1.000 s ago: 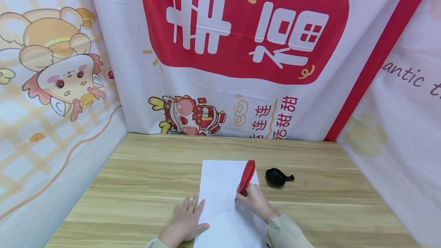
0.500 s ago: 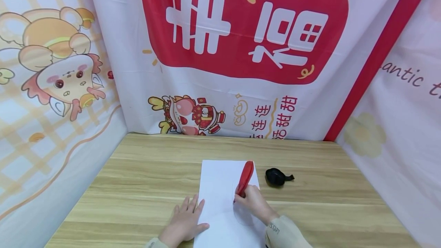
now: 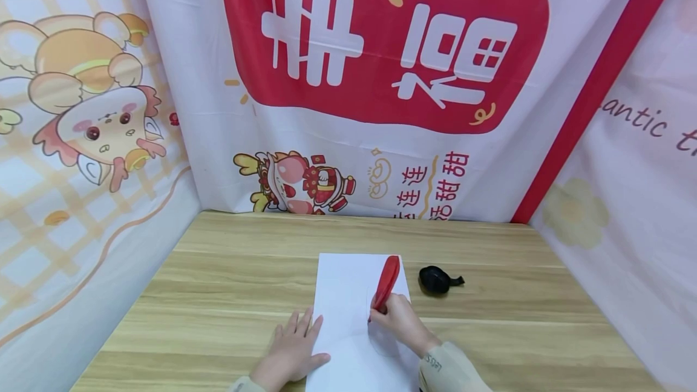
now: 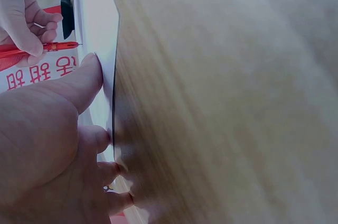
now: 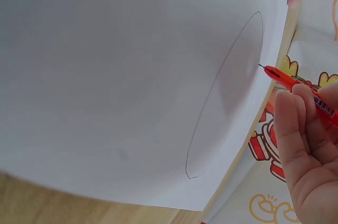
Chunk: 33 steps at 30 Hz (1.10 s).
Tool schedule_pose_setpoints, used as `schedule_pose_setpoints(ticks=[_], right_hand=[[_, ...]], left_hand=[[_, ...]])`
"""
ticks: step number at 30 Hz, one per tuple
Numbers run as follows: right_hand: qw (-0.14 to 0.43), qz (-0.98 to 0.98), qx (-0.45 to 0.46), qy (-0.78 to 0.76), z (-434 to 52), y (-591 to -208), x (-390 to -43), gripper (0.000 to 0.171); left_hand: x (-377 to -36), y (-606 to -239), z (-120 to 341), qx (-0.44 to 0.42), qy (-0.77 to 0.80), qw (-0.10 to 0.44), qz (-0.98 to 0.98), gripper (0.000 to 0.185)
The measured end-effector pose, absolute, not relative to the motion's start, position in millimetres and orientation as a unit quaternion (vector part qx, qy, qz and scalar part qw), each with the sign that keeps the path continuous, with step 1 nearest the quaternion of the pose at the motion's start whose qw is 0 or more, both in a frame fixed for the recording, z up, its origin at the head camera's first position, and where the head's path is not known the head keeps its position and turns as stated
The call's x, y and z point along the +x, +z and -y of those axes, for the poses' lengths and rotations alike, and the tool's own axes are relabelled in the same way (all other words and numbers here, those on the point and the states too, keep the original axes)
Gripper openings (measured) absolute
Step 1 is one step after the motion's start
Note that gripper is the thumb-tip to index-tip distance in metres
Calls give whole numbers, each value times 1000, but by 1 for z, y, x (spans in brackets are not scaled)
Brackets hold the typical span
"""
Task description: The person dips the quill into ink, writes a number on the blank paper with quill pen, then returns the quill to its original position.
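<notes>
A white sheet of paper (image 3: 348, 307) lies on the wooden table (image 3: 229, 277), with a thin pencilled oval (image 5: 222, 97) drawn on it. My right hand (image 3: 400, 319) grips a red feather-shaped pen (image 3: 385, 283) whose tip (image 5: 261, 66) touches the oval's line. My left hand (image 3: 291, 349) lies flat with spread fingers on the sheet's left edge; the left wrist view shows its thumb (image 4: 79, 84) on the paper (image 4: 97, 49).
A small black object (image 3: 435, 279) with a short tail lies on the table just right of the sheet. Printed cloth walls (image 3: 381, 77) close in the table at the back and on both sides.
My right hand and the pen have shifted a little to the left along the drawn line. The left hand has stayed in place.
</notes>
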State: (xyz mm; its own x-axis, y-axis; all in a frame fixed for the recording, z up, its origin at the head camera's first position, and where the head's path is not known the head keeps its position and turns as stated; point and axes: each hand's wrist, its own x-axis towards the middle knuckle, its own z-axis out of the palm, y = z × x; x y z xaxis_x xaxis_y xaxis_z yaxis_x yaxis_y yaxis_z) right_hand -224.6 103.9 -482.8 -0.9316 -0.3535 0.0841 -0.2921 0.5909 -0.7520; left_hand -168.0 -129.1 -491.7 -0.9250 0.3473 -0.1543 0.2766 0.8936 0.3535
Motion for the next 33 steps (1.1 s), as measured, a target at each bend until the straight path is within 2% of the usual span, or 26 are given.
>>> schedule_pose_setpoints(ticks=[15,33], right_hand=[[44,-890,-178,-418,-106,-482,-225,3],[-23,-876,-159,-454,-119,-472,-234,9]], left_hand=[[-170,-492,129,160,166,111,-967,72],[-169,-497,129,161,162,108,-968,73]])
